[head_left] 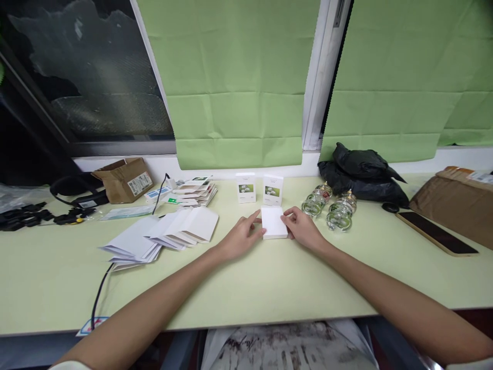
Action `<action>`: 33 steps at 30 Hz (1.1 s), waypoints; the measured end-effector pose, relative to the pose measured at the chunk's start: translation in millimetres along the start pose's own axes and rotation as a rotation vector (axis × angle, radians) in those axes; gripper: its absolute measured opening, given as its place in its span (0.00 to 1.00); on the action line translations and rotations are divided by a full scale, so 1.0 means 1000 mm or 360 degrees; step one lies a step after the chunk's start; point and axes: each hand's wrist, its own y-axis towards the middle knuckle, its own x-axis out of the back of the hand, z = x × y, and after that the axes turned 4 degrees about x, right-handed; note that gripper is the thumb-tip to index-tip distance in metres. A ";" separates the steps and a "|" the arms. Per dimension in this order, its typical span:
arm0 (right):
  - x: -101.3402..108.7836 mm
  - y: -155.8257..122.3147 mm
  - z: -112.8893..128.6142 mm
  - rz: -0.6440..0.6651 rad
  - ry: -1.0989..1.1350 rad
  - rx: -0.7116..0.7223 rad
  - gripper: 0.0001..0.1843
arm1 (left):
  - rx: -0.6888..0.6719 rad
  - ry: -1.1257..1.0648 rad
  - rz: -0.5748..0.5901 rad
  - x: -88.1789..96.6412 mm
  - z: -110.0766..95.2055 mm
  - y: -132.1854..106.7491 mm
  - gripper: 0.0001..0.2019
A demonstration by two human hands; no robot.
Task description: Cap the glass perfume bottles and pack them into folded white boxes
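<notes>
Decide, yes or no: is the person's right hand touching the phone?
No, the right hand is at the flat-lying white box, while the phone lies apart, farther right.

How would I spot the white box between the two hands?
On the pale green table, find two upright, picture-fronted boxes. Nearer, between the left hand and right hand, is the white box. Unlike them, it shows no picture.

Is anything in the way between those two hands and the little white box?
Nothing visible is. The left hand is at the left edge of the white box, and the right hand touches its right edge. The two printed boxes stand beyond it, not in between.
</notes>
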 end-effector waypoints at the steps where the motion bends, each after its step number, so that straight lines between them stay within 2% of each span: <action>1: 0.001 0.000 0.001 0.0001 -0.0052 -0.0009 0.11 | -0.0041 0.0035 0.0012 -0.001 0.000 0.000 0.37; 5: 0.003 -0.001 0.002 -0.0001 -0.0247 0.0007 0.13 | -0.0176 0.0304 0.0045 0.009 -0.002 0.002 0.33; 8: 0.003 -0.002 0.002 -0.0105 -0.0455 0.0146 0.15 | -0.0191 0.0825 -0.0091 0.036 -0.001 0.007 0.25; 10: 0.004 -0.004 0.004 -0.0173 -0.0557 0.0329 0.17 | -0.0061 0.1199 -0.0359 0.058 0.004 0.008 0.22; 12: 0.004 -0.008 0.009 -0.0125 -0.0612 0.0591 0.19 | 0.0183 0.1501 -0.0619 0.076 0.011 0.005 0.22; 13: 0.004 -0.010 0.012 -0.0057 -0.0636 0.0731 0.20 | 0.0319 0.1625 -0.0680 0.082 0.014 0.003 0.22; 15: 0.004 -0.014 0.018 0.0125 -0.0703 0.0966 0.22 | 0.0505 0.1799 -0.0650 0.088 0.020 -0.001 0.21; 18: 0.002 -0.016 0.019 0.0340 -0.0805 0.1113 0.22 | 0.0519 0.1831 -0.0523 0.083 0.022 -0.004 0.21; 20: 0.001 -0.014 0.015 0.0368 -0.0835 0.1132 0.20 | 0.0460 0.1775 -0.0485 0.075 0.021 -0.004 0.21; 26: 0.004 -0.008 0.004 0.0279 -0.0860 0.1066 0.20 | 0.0351 0.1486 -0.0375 0.048 0.012 -0.001 0.25; 30: 0.003 -0.013 0.013 0.0212 -0.0795 0.1024 0.21 | 0.0336 0.1305 -0.0380 0.037 0.011 -0.002 0.31; 33: 0.003 -0.019 0.024 0.0102 -0.0601 0.1018 0.20 | 0.0430 0.1269 -0.0380 0.036 0.012 -0.001 0.36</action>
